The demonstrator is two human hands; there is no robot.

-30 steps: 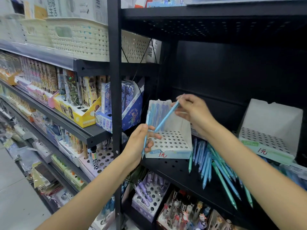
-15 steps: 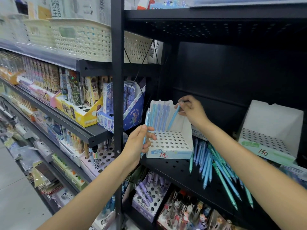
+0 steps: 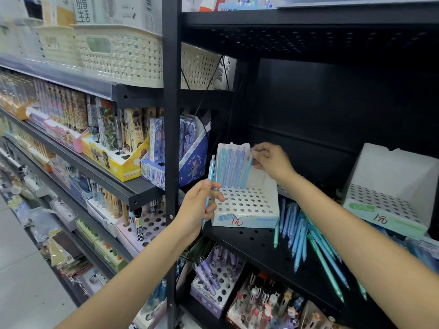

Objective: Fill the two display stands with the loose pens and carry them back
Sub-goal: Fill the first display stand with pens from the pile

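A white perforated display stand (image 3: 247,205) sits on the black shelf (image 3: 259,248), with several blue pens standing in its back row. My right hand (image 3: 270,160) pinches the top of a light blue pen (image 3: 247,170) whose tip stands in the back row. My left hand (image 3: 202,205) grips another blue pen (image 3: 210,176) upright, just left of the stand. Loose blue and teal pens (image 3: 301,236) lie on the shelf to the right of the stand. A second white stand (image 3: 389,198) holds no pens, farther right.
A black upright post (image 3: 172,162) rises just left of my left hand. Boxed stationery (image 3: 118,157) fills the shelves to the left. Other pen displays (image 3: 216,286) stand on the lower shelf. Woven baskets (image 3: 123,53) sit above.
My right hand has swung its pen from a slant to near upright and lowered its tip into the stand's back row. My left hand stays beside the stand with its pen.
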